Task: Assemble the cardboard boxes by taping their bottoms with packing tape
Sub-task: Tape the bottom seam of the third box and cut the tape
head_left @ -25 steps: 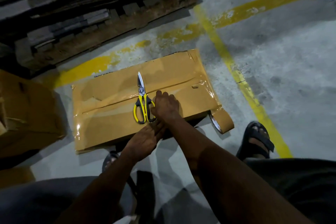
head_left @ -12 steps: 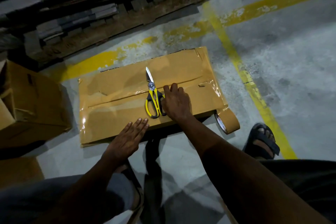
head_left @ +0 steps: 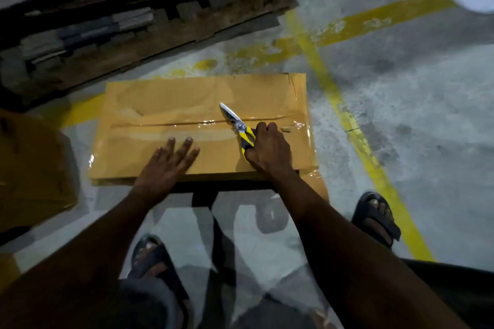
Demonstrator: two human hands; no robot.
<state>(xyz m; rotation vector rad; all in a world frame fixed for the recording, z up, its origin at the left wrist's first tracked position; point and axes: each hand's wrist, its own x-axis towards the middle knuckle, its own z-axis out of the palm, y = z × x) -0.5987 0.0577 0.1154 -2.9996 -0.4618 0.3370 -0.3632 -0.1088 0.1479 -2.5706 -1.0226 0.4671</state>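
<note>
- The cardboard box sits bottom-up on the floor by the feet. Tape already covers the seam, so I'd guess only cutting it free is left.
- Left hand lies flat with fingers spread, pressing the near flap.
- Right hand is curled round the scissors handles, blades lying on the seam.

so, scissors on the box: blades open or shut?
Shut. The scissors show one silver tip with no gap between blades, lying on the cardboard box; the right hand grips their yellow handles.
</note>
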